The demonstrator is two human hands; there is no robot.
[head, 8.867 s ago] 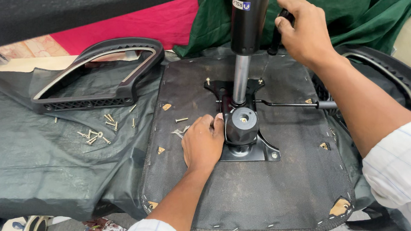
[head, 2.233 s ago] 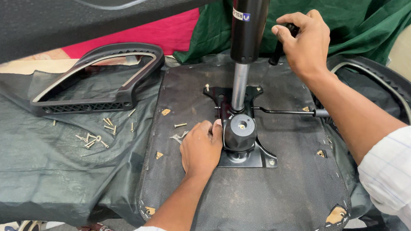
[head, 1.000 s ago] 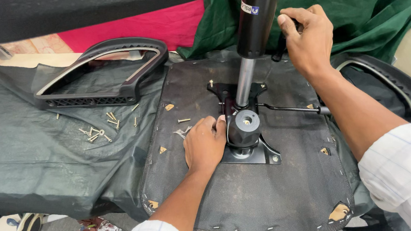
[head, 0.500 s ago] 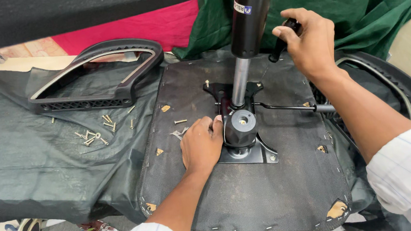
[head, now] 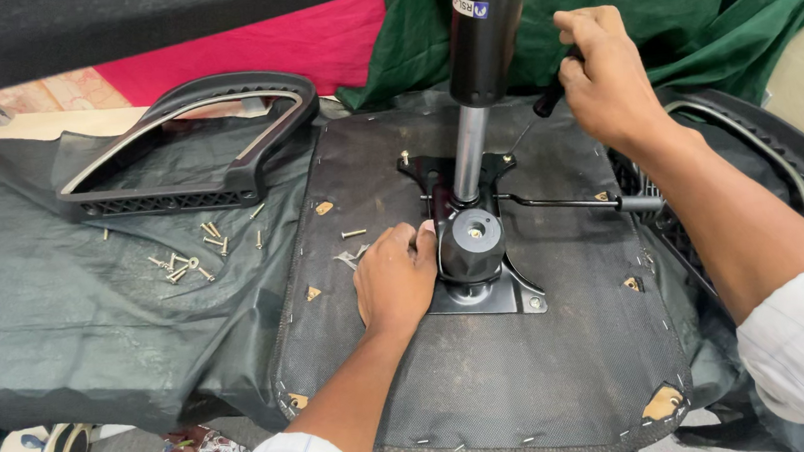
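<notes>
Black metal chair mechanism plate [head: 487, 291] sits at frame centre on the upturned dark seat base [head: 495, 374], steadied by the left hand [head: 395, 281] pressed flat beside it, while the right hand [head: 606, 69] at upper right is clenched around a black tool handle [head: 550, 99].

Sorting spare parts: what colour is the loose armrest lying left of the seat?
Black armrest, head view.

View: head-worn, single
Facing: steeply down, onto upturned seat base [head: 496, 384]
Nearness: close, within arm's reach
Shared: none
</notes>
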